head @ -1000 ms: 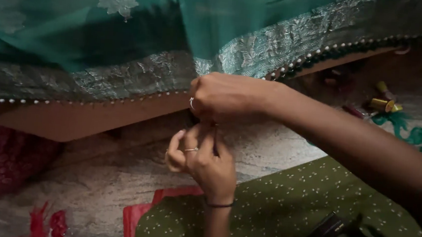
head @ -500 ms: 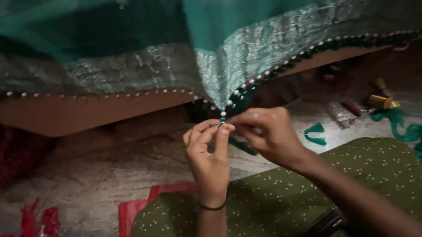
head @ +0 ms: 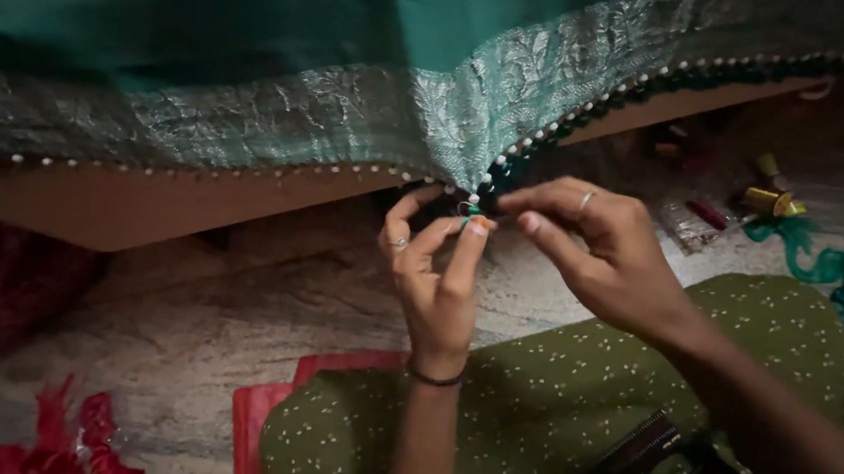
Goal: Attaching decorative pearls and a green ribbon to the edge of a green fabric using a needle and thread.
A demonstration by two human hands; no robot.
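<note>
Two hands [head: 531, 256], three rings [head: 587, 195], one wristband [head: 434, 377], maybe two spools [head: 774, 200].

Dim, warm indoor light I see from above, deep shadow under the teal fabric [head: 257, 43], corners darkened, soft focus overall, right hand [head: 602, 246] slightly blurred.

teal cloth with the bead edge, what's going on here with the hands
A person sits on the floor working at the teal cloth, which hangs over a wooden ledge. The left hand pinches the beaded border at its lowest point, between thumb and fingertips. The right hand is close beside it, fingers reaching to the same spot. Gold thread spools lie to the right.
</note>
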